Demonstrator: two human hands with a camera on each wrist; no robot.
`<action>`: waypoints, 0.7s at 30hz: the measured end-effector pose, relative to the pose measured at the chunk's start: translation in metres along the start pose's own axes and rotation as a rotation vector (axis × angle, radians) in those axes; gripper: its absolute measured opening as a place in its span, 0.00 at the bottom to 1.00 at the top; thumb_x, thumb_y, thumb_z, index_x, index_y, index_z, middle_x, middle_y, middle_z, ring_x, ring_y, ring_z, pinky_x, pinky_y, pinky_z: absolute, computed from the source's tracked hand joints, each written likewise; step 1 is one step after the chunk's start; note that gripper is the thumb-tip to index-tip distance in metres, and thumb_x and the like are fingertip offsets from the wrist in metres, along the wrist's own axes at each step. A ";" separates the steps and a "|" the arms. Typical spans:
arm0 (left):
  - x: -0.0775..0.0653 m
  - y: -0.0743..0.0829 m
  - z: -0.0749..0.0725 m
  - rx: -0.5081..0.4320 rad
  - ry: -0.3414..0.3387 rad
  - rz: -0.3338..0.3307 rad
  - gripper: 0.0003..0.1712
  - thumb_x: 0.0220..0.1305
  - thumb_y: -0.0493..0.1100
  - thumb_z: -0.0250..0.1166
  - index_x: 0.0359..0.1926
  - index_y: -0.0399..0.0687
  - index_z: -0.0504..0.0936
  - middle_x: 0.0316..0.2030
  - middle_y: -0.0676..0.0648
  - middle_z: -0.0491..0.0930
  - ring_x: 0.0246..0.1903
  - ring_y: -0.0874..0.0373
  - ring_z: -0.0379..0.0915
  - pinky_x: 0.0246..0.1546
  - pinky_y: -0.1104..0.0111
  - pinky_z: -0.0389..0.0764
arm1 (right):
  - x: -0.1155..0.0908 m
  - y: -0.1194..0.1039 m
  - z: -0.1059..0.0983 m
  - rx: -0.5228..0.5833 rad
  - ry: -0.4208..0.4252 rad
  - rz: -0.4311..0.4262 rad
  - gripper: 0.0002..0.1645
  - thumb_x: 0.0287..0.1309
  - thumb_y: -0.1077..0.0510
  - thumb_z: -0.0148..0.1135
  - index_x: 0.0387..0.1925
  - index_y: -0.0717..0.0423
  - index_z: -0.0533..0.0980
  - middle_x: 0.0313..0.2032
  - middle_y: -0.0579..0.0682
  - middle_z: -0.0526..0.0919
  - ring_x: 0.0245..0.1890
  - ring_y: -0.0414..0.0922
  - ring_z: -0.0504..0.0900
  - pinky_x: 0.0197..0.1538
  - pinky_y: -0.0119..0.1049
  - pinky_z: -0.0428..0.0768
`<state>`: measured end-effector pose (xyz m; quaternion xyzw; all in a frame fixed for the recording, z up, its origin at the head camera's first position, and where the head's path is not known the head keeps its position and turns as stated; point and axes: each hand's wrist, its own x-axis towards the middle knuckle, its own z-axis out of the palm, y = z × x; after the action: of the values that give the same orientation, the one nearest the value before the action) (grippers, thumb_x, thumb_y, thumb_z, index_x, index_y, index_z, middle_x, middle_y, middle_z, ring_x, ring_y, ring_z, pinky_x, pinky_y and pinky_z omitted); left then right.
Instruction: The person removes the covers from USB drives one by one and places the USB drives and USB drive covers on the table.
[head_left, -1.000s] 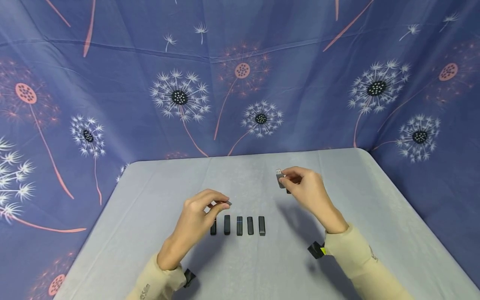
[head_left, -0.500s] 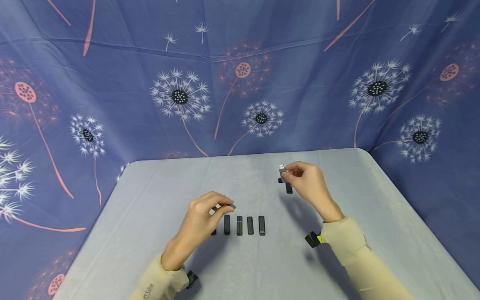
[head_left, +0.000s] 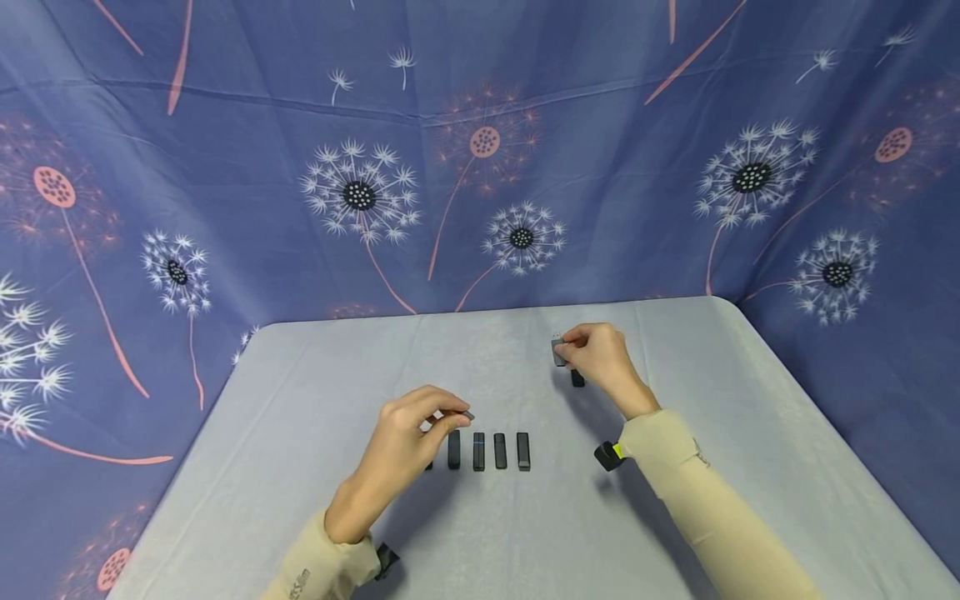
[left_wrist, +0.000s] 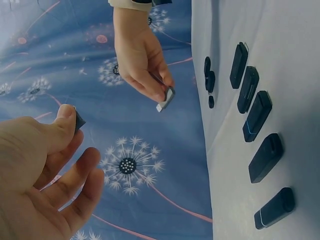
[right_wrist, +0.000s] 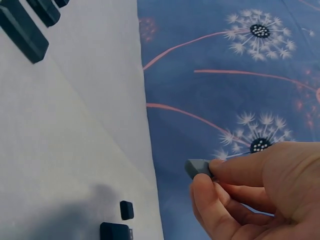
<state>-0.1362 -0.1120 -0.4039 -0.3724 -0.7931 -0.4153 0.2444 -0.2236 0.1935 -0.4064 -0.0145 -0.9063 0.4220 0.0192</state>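
Observation:
My left hand pinches a small dark grey cap between thumb and fingertips, held above the row of sticks. Its other fingers are loosely bent in the left wrist view. Farther back on the right, my right hand pinches a grey USB stick by its body, the bare metal plug pointing away. In the right wrist view the fingers cover much of that USB stick. Below the right hand, a black USB stick lies on the table, with a small black cap near it.
Several dark USB sticks lie side by side in a row mid-table; the left hand hides most of the leftmost in the head view. The pale cloth-covered table ends at a blue dandelion-print curtain. Both wrists wear black cameras.
My left hand has shifted slightly right with the cap. My right hand rose a little, then moved left with the USB stick, its forearm also swinging left.

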 end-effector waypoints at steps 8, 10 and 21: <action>-0.002 0.000 -0.001 0.005 0.001 0.005 0.10 0.56 0.33 0.77 0.39 0.46 0.89 0.35 0.52 0.88 0.32 0.62 0.84 0.35 0.79 0.81 | 0.011 0.005 0.004 -0.022 -0.030 0.039 0.16 0.69 0.57 0.66 0.50 0.65 0.83 0.42 0.61 0.89 0.39 0.57 0.91 0.40 0.43 0.87; -0.002 0.000 -0.001 0.006 0.000 0.005 0.10 0.56 0.32 0.77 0.39 0.45 0.89 0.35 0.52 0.88 0.32 0.62 0.84 0.35 0.80 0.81 | 0.012 0.005 0.006 -0.023 -0.040 0.055 0.15 0.69 0.58 0.66 0.50 0.65 0.83 0.43 0.62 0.89 0.39 0.57 0.91 0.39 0.42 0.88; -0.002 -0.003 -0.001 -0.003 -0.010 -0.006 0.09 0.57 0.33 0.76 0.39 0.46 0.89 0.35 0.52 0.88 0.32 0.62 0.84 0.35 0.79 0.82 | 0.020 0.014 0.016 -0.031 -0.068 0.102 0.14 0.66 0.59 0.69 0.48 0.66 0.84 0.43 0.62 0.89 0.33 0.49 0.91 0.35 0.38 0.87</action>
<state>-0.1375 -0.1147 -0.4064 -0.3724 -0.7949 -0.4152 0.2388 -0.2438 0.1906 -0.4270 -0.0466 -0.9110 0.4085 -0.0331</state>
